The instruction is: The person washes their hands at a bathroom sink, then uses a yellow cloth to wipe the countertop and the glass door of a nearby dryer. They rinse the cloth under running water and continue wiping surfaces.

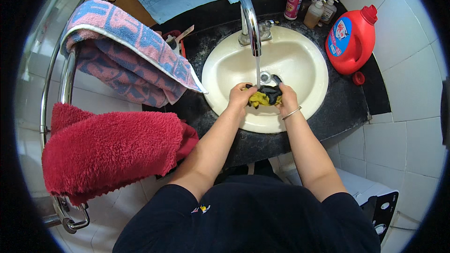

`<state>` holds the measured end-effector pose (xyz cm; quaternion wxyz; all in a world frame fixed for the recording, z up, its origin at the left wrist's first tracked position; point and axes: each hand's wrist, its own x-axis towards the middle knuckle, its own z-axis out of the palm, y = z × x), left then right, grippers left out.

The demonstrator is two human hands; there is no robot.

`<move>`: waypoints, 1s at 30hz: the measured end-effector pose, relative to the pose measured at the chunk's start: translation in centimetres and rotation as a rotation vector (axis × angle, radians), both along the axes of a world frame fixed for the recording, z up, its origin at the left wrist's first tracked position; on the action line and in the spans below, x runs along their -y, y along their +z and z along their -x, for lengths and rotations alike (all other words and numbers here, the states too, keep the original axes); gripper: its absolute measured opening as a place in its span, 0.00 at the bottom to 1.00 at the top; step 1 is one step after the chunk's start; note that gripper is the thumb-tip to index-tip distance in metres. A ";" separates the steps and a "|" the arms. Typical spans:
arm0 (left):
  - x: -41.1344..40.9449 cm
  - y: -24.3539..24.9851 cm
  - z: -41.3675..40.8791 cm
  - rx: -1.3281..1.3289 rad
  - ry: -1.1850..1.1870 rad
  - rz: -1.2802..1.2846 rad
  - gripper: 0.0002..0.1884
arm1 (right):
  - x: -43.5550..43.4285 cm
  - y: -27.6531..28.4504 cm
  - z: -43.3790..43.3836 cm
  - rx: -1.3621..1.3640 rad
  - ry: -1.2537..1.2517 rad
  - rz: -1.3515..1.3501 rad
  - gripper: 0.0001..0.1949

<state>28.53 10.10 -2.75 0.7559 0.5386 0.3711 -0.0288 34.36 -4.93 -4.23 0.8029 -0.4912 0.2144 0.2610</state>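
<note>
Water runs from the chrome faucet [251, 24] in a thin stream onto a wet, bunched black and yellow cloth item [265, 96]. I hold it over the front part of the oval cream sink [313, 88]. My left hand [242, 95] grips its left side, close to the stream. Its right side is in my right hand [288, 97], with a bangle on that wrist. A dark end of the item sticks up beside my right thumb. Just behind it lies the metal drain [265, 77]. The palms and some fingertips are hidden.
A red detergent jug [351, 40] stands on the black counter [337, 116] at right, its red cap [358, 78] beside it. Pump bottles [314, 14] and a pink bottle [293, 6] stand behind the sink. A patterned towel [130, 52] and a red towel [116, 151] hang on the left rail.
</note>
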 end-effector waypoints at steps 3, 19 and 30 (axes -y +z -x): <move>-1.2 -0.7 -0.1 0.005 0.105 -0.069 0.12 | 2.1 -1.9 -1.3 -0.309 -0.254 -0.346 0.18; 1.2 -3.7 -1.9 0.171 0.053 1.126 0.29 | -3.5 3.3 7.7 1.203 0.340 0.882 0.18; 2.5 0.3 -1.4 0.273 0.248 0.868 0.26 | -4.4 -1.9 -0.7 0.854 0.681 0.860 0.23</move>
